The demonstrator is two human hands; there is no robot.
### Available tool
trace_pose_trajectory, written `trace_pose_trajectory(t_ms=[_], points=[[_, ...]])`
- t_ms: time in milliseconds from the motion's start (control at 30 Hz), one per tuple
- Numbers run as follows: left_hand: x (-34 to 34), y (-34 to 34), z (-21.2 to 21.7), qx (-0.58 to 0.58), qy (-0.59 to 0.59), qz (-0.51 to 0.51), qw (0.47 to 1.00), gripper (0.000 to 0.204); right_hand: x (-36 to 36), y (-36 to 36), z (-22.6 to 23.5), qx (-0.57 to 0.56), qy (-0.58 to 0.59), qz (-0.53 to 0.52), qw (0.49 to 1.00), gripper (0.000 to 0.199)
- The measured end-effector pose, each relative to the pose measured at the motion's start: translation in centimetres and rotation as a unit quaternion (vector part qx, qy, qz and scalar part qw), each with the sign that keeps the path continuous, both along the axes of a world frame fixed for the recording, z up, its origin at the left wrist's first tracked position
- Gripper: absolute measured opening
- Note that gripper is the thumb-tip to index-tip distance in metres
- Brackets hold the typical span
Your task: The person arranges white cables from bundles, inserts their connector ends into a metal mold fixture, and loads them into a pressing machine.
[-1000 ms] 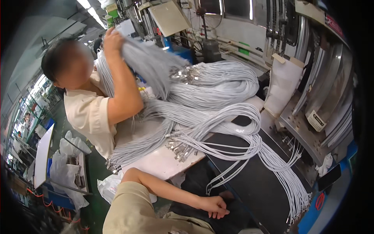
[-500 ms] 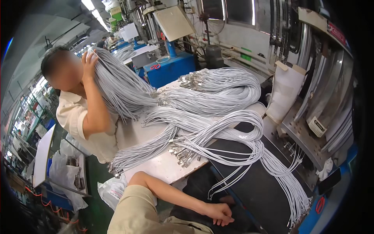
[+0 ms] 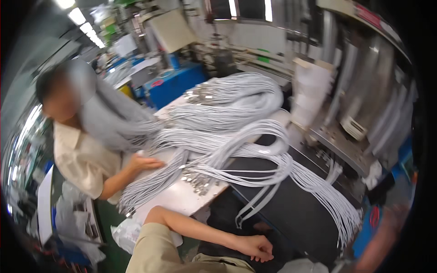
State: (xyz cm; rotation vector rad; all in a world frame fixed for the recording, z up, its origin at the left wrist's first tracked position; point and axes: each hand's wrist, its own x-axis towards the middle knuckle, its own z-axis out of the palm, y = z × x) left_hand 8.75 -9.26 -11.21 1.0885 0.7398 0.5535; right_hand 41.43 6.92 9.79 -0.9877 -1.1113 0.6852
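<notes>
My left hand (image 3: 256, 248) is low in front of me with its fingers curled in and nothing seen in them. It is nearest to the dark work surface (image 3: 309, 204). At the lower right a blurred forearm, likely mine, shows beside the blue edge; my right hand (image 3: 395, 220) is smeared by motion, its fingers unreadable. Across from me, a bundle of grey-white cables (image 3: 268, 150) with metal ends loops over the table and hangs down the dark surface. More cable bundles (image 3: 227, 102) lie behind it.
A co-worker (image 3: 75, 150) stands at the left with a cable bundle (image 3: 114, 113) over the shoulder, one open hand (image 3: 145, 162) above the pale table (image 3: 168, 200). A metal machine (image 3: 346, 148) rises at the right. A blue cabinet (image 3: 175, 86) and plastic bags (image 3: 127, 232) are nearby.
The view has shifted, so the scene sits further left. The co-worker's raised hand has left the bundle's top, and an open hand is now over the table. A blurred forearm has appeared at lower right.
</notes>
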Motion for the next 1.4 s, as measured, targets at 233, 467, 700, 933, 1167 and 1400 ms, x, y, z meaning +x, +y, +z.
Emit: trace_pose_trajectory(t_ms=[233, 467, 700, 933, 1167, 1400], points=[[-0.3, -0.6, 0.6, -0.001, 0.037, 0.034, 0.999, 0.025, -17.2, -2.5, 3.4, 0.108, 0.162, 0.745, 0.638, 0.114], [-0.1, -0.6, 0.4, -0.043, 0.066, 0.028, 0.997, 0.021, -17.0, -5.2, 0.1, 0.091, 0.153, 0.662, 0.728, 0.105], [0.9, -0.6, 2.4, -0.024, 0.025, 0.056, 0.998, 0.016, -18.6, -4.4, 0.1, 0.069, 0.152, 0.678, 0.716, 0.095], [0.1, 1.0, 3.9, 0.047, 0.075, 0.014, 0.996, 0.016, -8.7, -3.8, -0.3, 0.053, 0.171, 0.714, 0.677, 0.087], [0.0, 0.8, 2.5, -0.054, 0.058, 0.013, 0.997, 0.018, -8.9, -2.0, -0.1, 0.029, 0.178, 0.757, 0.627, 0.08], [-0.2, -0.2, 1.0, -0.027, 0.084, 0.03, 0.996, 0.018, -9.8, -1.1, -0.2, 0.027, 0.178, 0.799, 0.574, 0.075]])
